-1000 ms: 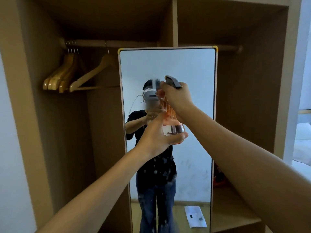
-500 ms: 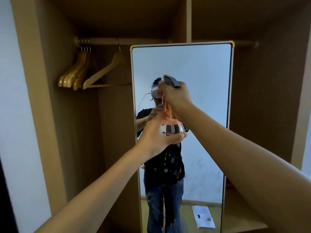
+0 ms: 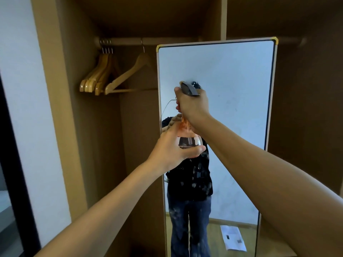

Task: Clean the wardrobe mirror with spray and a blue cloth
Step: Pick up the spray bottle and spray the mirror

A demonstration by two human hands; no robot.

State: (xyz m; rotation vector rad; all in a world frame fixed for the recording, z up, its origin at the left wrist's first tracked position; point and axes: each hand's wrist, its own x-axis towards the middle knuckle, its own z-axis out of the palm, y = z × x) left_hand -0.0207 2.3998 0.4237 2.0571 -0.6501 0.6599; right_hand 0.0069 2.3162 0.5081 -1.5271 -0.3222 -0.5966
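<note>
CHANGE: view has swung left since a second ago, hands unmoved on the spray bottle [image 3: 186, 135] | RIGHT: right hand [image 3: 193, 104] grasps the trigger head | LEFT: left hand [image 3: 174, 147] cups the base | PLACE: before the mirror [image 3: 232, 89], near its left edge, speckled lower down | MEANS: spraying likely ongoing; blue cloth unseen.

We see soft, even daylight that leaves the mirror [image 3: 219, 108] pale and bright at centre frame, while the wardrobe [image 3: 130, 25] ceiling at the top sinks into brown shadow. Wide-angle distortion bows the wardrobe's uprights at the left and right edges and swells the forearm at lower right. The centre is fairly sharp, though we note slight softness overall, and specks on the glass blur the lower reflection.
</note>
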